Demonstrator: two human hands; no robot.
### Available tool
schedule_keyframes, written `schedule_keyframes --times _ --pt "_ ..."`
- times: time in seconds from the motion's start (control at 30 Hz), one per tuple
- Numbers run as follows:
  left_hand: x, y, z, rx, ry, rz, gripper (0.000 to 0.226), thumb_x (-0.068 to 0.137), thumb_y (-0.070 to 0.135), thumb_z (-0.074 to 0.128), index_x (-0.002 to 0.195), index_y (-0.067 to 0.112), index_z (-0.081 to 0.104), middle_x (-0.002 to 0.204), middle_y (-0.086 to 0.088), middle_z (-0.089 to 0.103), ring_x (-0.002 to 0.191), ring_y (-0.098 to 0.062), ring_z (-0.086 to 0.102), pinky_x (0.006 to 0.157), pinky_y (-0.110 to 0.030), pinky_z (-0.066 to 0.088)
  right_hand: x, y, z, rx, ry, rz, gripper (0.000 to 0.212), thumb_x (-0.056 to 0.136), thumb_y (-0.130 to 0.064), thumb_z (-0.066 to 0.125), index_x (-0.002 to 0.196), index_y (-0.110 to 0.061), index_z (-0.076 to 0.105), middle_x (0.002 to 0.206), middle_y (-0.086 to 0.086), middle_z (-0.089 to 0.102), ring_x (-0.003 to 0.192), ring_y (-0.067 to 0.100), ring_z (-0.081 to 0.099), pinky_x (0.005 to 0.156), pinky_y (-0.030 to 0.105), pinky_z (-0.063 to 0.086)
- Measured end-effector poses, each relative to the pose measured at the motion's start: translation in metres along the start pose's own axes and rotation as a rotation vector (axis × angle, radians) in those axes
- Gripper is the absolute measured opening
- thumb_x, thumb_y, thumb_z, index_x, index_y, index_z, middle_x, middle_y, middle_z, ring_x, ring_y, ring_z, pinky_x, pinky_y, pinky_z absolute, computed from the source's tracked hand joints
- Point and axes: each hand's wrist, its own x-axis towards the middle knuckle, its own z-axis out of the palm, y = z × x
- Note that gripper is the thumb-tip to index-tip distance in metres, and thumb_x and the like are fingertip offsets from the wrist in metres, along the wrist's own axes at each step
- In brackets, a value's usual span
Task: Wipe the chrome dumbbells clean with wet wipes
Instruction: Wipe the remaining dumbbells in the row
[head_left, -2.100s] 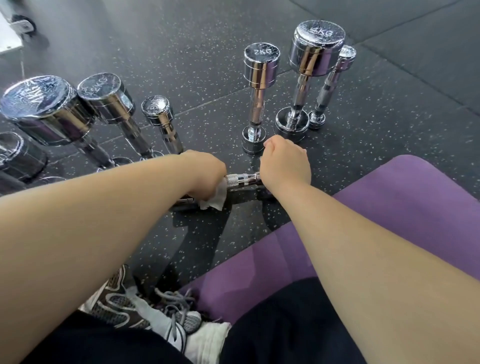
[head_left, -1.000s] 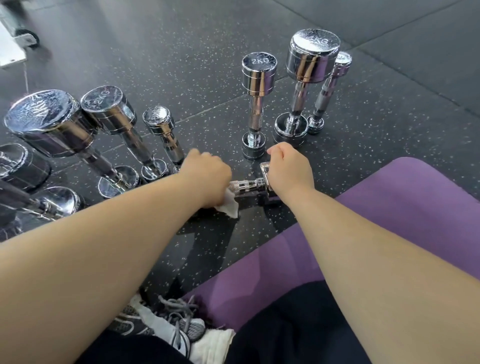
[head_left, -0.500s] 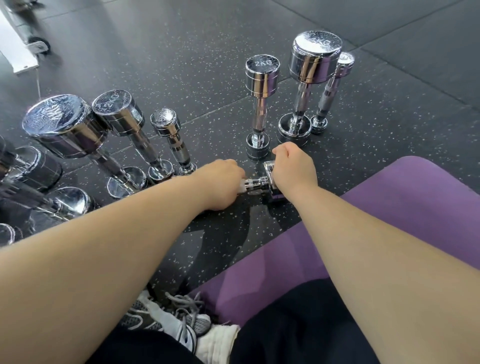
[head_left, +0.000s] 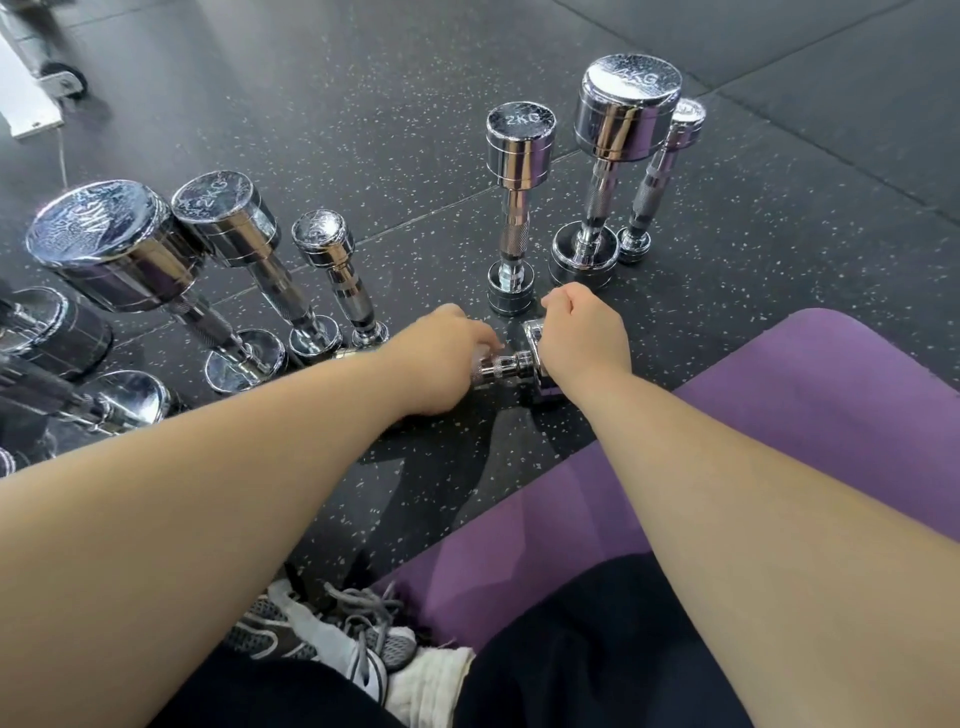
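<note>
The small chrome dumbbell (head_left: 503, 368) lies on its side on the speckled black floor (head_left: 779, 249), just off the purple mat (head_left: 810, 395) and in front of an upright 2KG dumbbell (head_left: 514, 208). Since a second ago the left hand (head_left: 439, 358) has slid right along the handle towards the right hand (head_left: 584, 340), and the wipe's white tail is now hidden under it. The long axis runs left to right, with the right end angled slightly away. The left fingers curl round the handle and the right fingers curl over the right head.
</note>
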Motion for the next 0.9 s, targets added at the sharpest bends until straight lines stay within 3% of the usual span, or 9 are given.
schedule_keyframes --times 0.13,0.23,0.27,0.37,0.47,0.57,0.67,0.77,0.9 --pt "-0.006 -0.006 -0.004 0.431 -0.123 -0.001 0.024 0.097 0.009 0.041 0.119 0.006 0.051 0.11 -0.009 0.06 0.105 -0.028 0.054 0.08 -0.035 0.044 0.001 0.0 0.0 0.014 -0.006 0.003 0.037 0.102 -0.024 0.028 0.108 -0.008 0.061 0.1 0.008 0.063 0.095 0.027 0.056 0.078 0.038 0.044" --pt "-0.013 -0.004 0.013 0.629 -0.11 -0.023 0.033 0.093 0.008 0.038 0.126 0.008 0.035 0.093 -0.007 0.055 0.107 -0.031 0.049 0.108 -0.051 0.026 0.002 0.001 0.001 0.011 -0.007 0.001 0.037 0.102 -0.023 0.028 0.108 -0.008 0.061 0.101 0.007 0.063 0.094 0.025 0.054 0.074 0.037 0.041" --pt "-0.014 -0.004 0.017 0.629 -0.098 -0.048 0.034 0.091 0.009 0.038 0.125 0.009 0.034 0.089 -0.006 0.053 0.105 -0.032 0.05 0.113 -0.055 0.017 0.002 0.001 0.001 0.01 -0.007 -0.001 0.037 0.102 -0.022 0.028 0.108 -0.007 0.061 0.101 0.007 0.062 0.095 0.025 0.054 0.073 0.036 0.039" --pt "-0.007 0.001 0.022 0.491 -0.032 -0.069 0.021 0.09 0.02 0.042 0.108 0.011 0.035 0.101 -0.01 0.058 0.103 -0.034 0.057 0.095 -0.043 0.033 0.002 0.003 0.001 0.012 -0.004 -0.004 0.037 0.102 -0.022 0.029 0.108 -0.007 0.062 0.102 0.007 0.063 0.095 0.026 0.053 0.075 0.036 0.04" --pt "0.006 0.023 0.028 0.118 -0.052 -0.139 0.039 0.091 0.02 0.046 0.128 0.011 0.036 0.128 -0.015 0.05 0.117 -0.038 0.05 0.093 -0.044 0.037 0.0 0.002 0.002 0.02 -0.006 -0.009 0.036 0.101 -0.024 0.03 0.108 -0.008 0.062 0.102 0.006 0.063 0.095 0.025 0.052 0.077 0.036 0.04" --pt "0.017 0.033 0.018 -0.104 -0.065 -0.06 0.028 0.095 0.014 0.046 0.122 0.009 0.044 0.12 -0.009 0.055 0.108 -0.034 0.053 0.083 -0.034 0.04 0.001 0.003 0.0 0.065 -0.026 0.001 0.036 0.101 -0.025 0.031 0.107 -0.007 0.061 0.1 0.008 0.064 0.094 0.026 0.054 0.079 0.038 0.042" --pt "0.015 0.011 -0.003 0.119 -0.245 0.07 0.009 0.094 0.008 0.047 0.09 0.01 0.054 0.091 -0.005 0.056 0.085 -0.026 0.05 0.065 -0.029 0.037 0.002 0.003 0.001 0.099 -0.05 0.022 0.036 0.099 -0.027 0.032 0.105 -0.007 0.061 0.092 0.011 0.065 0.091 0.029 0.058 0.081 0.042 0.046" --pt "0.011 -0.007 -0.007 0.422 -0.305 0.002 0.02 0.096 0.018 0.05 0.106 0.005 0.062 0.082 -0.004 0.056 0.069 -0.02 0.048 0.056 -0.028 0.039 0.004 0.003 0.002 0.156 -0.062 0.06 0.036 0.097 -0.031 0.031 0.101 -0.011 0.061 0.089 0.014 0.067 0.089 0.033 0.062 0.081 0.045 0.049" --pt "0.024 0.012 0.009 0.26 -0.246 -0.003 0.03 0.096 0.021 0.057 0.119 0.003 0.053 0.11 -0.009 0.06 0.096 -0.029 0.058 0.072 -0.031 0.04 0.004 0.003 0.0 0.285 -0.066 0.134 0.031 0.097 -0.034 0.03 0.087 -0.029 0.059 0.094 0.0 0.066 0.082 0.027 0.061 0.086 0.048 0.053"
